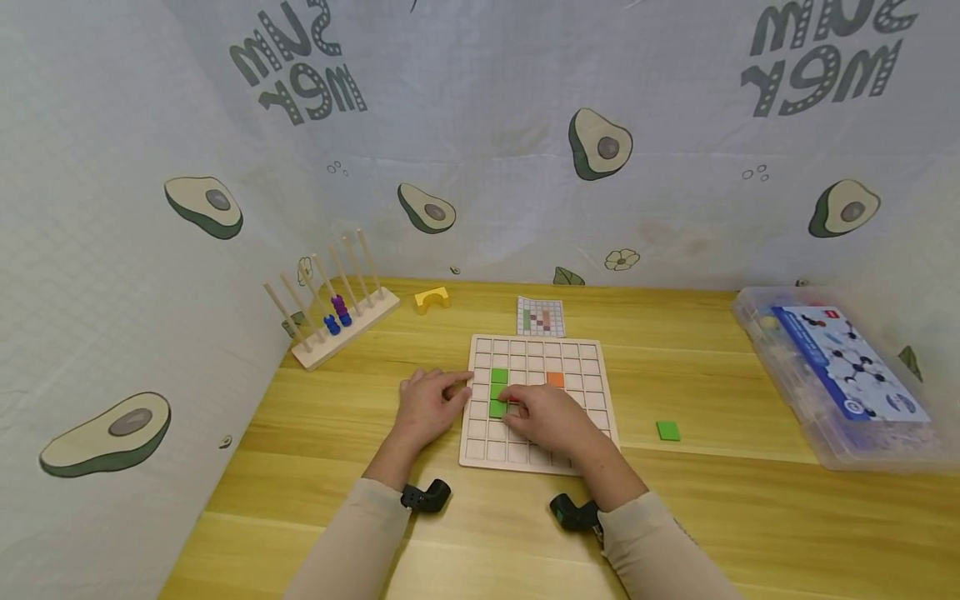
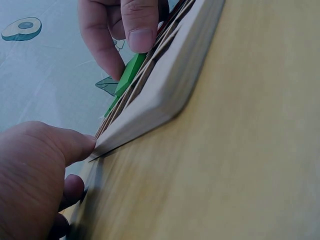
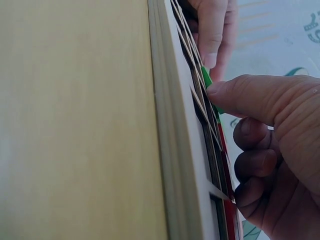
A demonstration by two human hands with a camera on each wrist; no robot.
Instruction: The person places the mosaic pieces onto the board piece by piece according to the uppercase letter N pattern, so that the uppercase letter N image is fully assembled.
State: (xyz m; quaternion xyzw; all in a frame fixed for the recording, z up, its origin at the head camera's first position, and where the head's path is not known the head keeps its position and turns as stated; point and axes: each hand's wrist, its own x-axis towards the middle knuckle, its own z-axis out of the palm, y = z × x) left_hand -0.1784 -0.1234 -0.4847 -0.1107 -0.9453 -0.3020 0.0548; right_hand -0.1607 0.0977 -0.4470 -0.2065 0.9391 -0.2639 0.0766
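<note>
My right hand [image 1: 551, 419] reaches over the wooden grid board [image 1: 592, 343], its thumb and index finger pinching a green square tile [image 2: 131, 74]. That tile looks slightly tilted above the grid in the left wrist view. Another green tile [image 1: 499, 376] lies in a cell at the top of the same column. An orange tile [image 1: 555, 380] sits further right on the board. Red tiles [image 3: 230, 217] show under my right hand in the right wrist view; the head view hides them. My left hand [image 1: 429, 406] touches the board's left edge with extended fingers.
A patterned grid card [image 1: 541, 317] lies behind the board. One loose green tile [image 1: 668, 431] is to the right. A peg rack [image 1: 348, 329] with beads and a yellow arch block [image 1: 432, 299] stand back left; a clear plastic box [image 1: 832, 375] is at far right.
</note>
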